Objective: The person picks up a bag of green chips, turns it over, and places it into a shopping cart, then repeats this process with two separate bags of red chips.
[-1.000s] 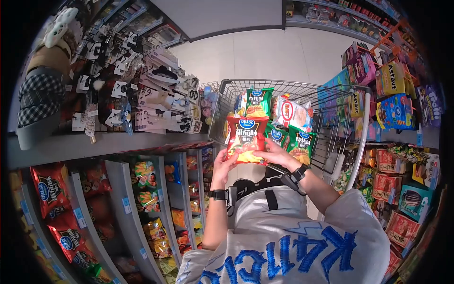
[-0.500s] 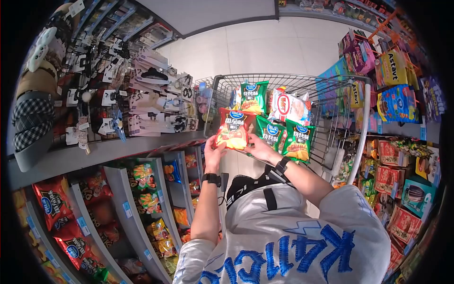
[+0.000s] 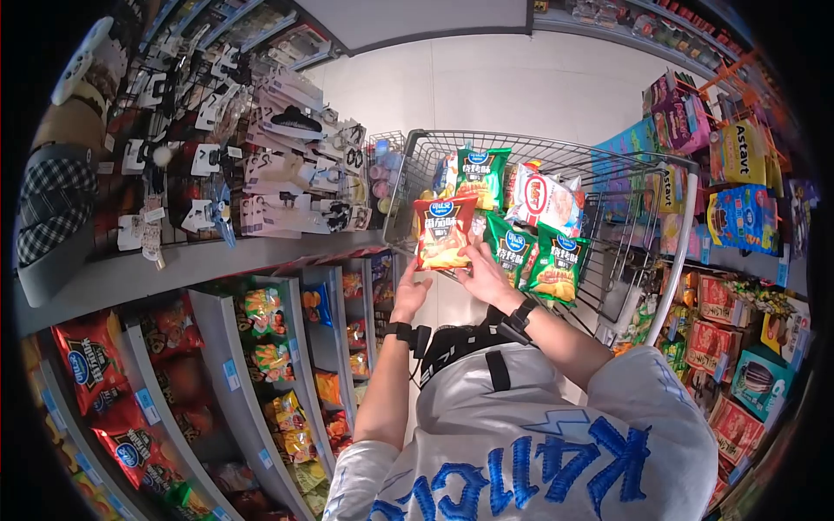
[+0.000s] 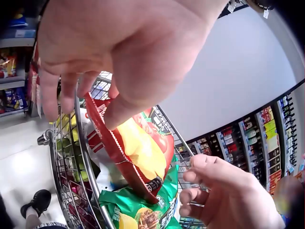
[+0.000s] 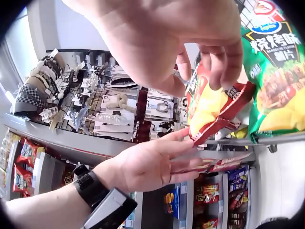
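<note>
A red chip bag (image 3: 443, 230) stands upright at the near left corner of a wire shopping cart (image 3: 539, 149). My right hand (image 3: 479, 265) pinches the bag's lower right edge; in the right wrist view its fingers (image 5: 221, 62) curl over the red chip bag (image 5: 209, 105). My left hand (image 3: 410, 293) is just below the bag with its fingers straight. In the right wrist view that left hand (image 5: 147, 164) lies flat, fingertips at the bag's bottom corner. In the left wrist view the red chip bag (image 4: 138, 148) hangs over the cart's rim below my left hand (image 4: 119, 52).
Green chip bags (image 3: 556, 265) and a white and red snack bag (image 3: 543, 200) fill the cart. Snack shelves (image 3: 261, 347) run along the left under a rack of hanging accessories (image 3: 269, 174). More snack shelves (image 3: 738, 217) line the right. Pale floor lies beyond the cart.
The red bag went forward from in front of my chest to the cart's near left corner. My left hand let go of it and dropped below; the right hand stayed on it.
</note>
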